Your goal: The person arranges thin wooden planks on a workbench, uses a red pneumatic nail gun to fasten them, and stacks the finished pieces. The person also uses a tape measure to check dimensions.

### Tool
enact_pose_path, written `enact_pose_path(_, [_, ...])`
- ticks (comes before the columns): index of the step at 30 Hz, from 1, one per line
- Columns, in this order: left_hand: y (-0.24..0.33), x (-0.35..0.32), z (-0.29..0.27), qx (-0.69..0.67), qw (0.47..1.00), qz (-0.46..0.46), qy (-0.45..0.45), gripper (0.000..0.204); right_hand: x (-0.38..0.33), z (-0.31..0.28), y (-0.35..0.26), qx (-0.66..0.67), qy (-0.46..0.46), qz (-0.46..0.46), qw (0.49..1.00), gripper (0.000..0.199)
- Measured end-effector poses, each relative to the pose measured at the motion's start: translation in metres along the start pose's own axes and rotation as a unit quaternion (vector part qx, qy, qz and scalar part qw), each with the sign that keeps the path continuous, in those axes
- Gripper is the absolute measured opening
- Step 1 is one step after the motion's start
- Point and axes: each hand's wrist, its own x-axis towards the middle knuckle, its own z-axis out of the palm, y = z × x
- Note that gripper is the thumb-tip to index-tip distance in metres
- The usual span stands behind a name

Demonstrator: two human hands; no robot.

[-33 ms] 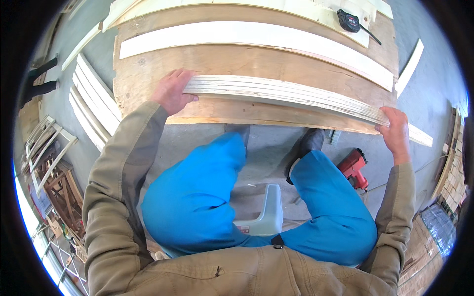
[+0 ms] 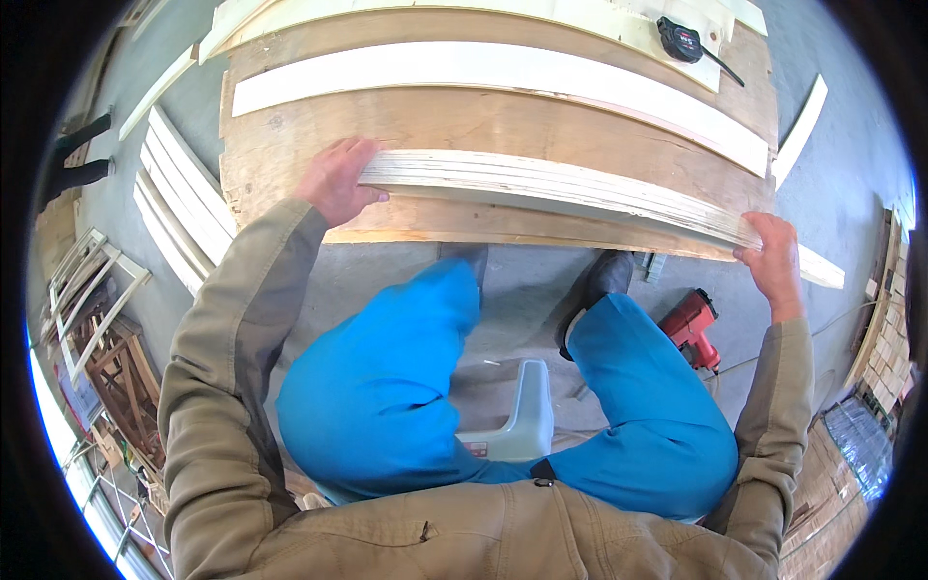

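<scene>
A stack of several thin pale wood strips [image 2: 551, 184] lies across the near part of a plywood work surface [image 2: 309, 126], its layered long edge facing up. At the left end, my left hand [image 2: 338, 181] grips the stack with the thumb on the near side. My right hand [image 2: 774, 256] is closed around the stack near its right end, where a pale strip end sticks out past the fingers. Some of the fingers on both hands are hidden. Beyond the stack, a single long white strip [image 2: 483, 70] lies on the plywood.
A black tape measure [image 2: 680, 41] rests on a pale board at the far right. On the floor, a red nail gun [image 2: 690, 326] lies beside my right leg, and a pale plastic stool [image 2: 522, 416] shows between my legs. Loose strips [image 2: 184, 184] and wooden frames [image 2: 97, 290] are at left.
</scene>
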Motion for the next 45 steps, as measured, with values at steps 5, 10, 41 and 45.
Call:
enact_pose_path(5, [0.020, 0.012, -0.020, -0.095, 0.991, -0.063, -0.074, 0.058, -0.011, 0.011, 0.011, 0.129, -0.088, 0.080, 0.984, 0.058])
enact_pose_path(10, [0.015, 0.022, -0.025, -0.181, 0.971, -0.111, -0.110, 0.058, -0.001, 0.012, 0.034, 0.161, -0.163, 0.103, 0.968, 0.063])
enact_pose_path(41, [-0.019, 0.042, 0.006, -0.141, 0.979, -0.073, -0.125, 0.060, 0.045, 0.039, -0.210, 0.038, -0.055, -0.186, 0.980, 0.097])
enact_pose_path(45, [-0.024, 0.045, 0.010, -0.166, 0.975, -0.063, -0.137, 0.065, 0.049, 0.058, -0.217, 0.041, 0.000, -0.182, 0.982, 0.092])
